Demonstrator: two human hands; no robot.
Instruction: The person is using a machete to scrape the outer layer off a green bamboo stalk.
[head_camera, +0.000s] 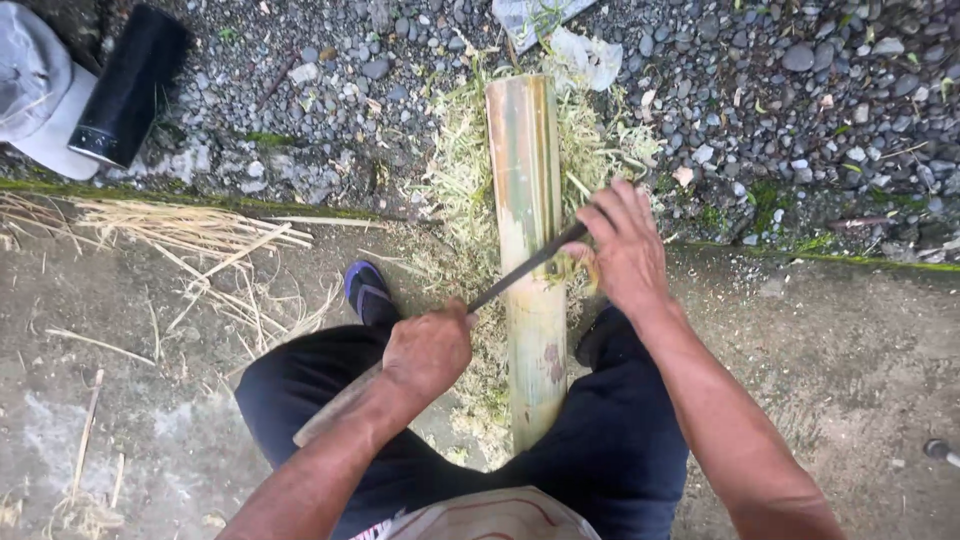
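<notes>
Bamboo pole (530, 260) lying lengthwise between the knees, near end tucked at the lap, far end out on the gravel (800, 90). Dark blade (525, 268) laid slantwise across the pole about midway, with 2 hands on it: left hand (428, 350) wrapped tight around the wooden handle (335, 410) on the left of the pole, right hand (625, 245) pressed down over the far tip of the blade on the right side, fingers curled over it, though exactly how the tip is pinched cannot be told from here. Pale green shavings (455, 170) heaped on both sides of the pole's far half, dry straw (190, 235) scattered to the left on the concrete (850, 350). Blue shoe (368, 292) planted just left of the pole. Far left: grey cap (35, 85) and black cylinder (130, 85) side by side, well apart from the work. To scrape well, probably best to hold the edge at a shallow angle, press evenly with both hands, take thin strokes along the grain, keep fingers behind the cutting edge, and steady the pole with the legs against rolling.
</notes>
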